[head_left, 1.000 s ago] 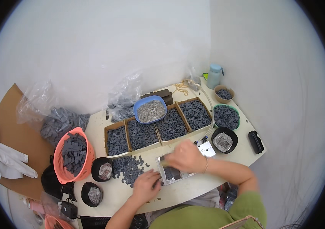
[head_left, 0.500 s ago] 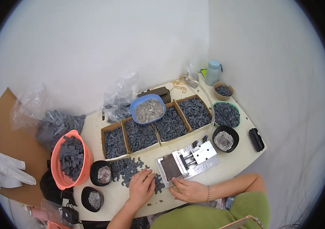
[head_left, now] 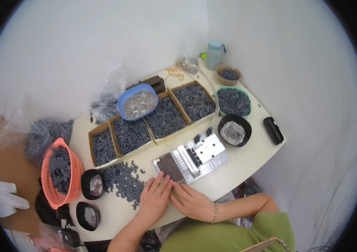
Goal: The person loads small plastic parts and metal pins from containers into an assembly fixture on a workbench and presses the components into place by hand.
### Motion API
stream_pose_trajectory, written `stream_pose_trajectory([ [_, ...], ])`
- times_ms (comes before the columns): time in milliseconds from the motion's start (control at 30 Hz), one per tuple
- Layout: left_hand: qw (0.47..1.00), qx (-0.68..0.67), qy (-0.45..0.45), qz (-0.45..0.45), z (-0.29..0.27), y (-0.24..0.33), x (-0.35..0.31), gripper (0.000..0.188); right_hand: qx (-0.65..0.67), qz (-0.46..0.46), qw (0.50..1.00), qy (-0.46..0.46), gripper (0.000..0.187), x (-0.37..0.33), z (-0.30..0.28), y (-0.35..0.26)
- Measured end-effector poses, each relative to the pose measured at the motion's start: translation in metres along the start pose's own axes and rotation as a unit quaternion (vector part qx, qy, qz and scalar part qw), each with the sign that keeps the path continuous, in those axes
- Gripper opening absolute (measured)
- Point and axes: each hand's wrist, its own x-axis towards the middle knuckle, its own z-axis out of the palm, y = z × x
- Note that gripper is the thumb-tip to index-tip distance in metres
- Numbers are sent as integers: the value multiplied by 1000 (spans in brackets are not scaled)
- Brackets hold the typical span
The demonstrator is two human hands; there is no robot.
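Note:
A metal fixture (head_left: 208,148) with a white block and a dark brown plate (head_left: 171,167) lies on the table in front of me. My left hand (head_left: 154,198) has its fingers stretched out, with the fingertips at the plate's near edge. Beside it, my right hand (head_left: 195,205) is bent with thumb and fingers close together at the plate's near corner. Whatever sits between them is hidden. Small dark grey pieces (head_left: 125,180) are scattered on the table left of the fixture.
A divided cardboard tray (head_left: 158,140) of grey pieces stands behind, with a blue bowl (head_left: 155,107) of metal pins on it. Black bowls (head_left: 248,136) hold shiny parts. A coral basket (head_left: 79,176) is at left, a bottle (head_left: 214,59) at the back, a black case (head_left: 273,131) at right.
My view has shifted, so the table appears further left and higher. My left hand has moved right, from over the loose grey pieces to the plate's edge, near my right hand.

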Motion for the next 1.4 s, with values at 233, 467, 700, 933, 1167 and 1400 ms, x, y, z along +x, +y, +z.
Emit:
stream_pose_trajectory([
  [233,1000,19,-3,0,4,2,7,37,-4,50,999,-16,42,2,1,-7],
  [467,1000,11,-11,7,4,1,5,36,-20,-4,999,-26,39,2,-5,2],
  [700,998,61,13,33,4,6,9,41,-40,-53,997,-44,34,-2,-1,6],
  [933,992,-112,9,-57,-7,-13,8,46,51,-117,988,89,24,1,15,43],
  [1167,985,-115,109,-64,3,-11,-9,23,179,-26,961,210,23,66,4,115],
  [1400,993,87,73,-15,19,13,13,19,449,184,874,45,58,125,39,167],
])
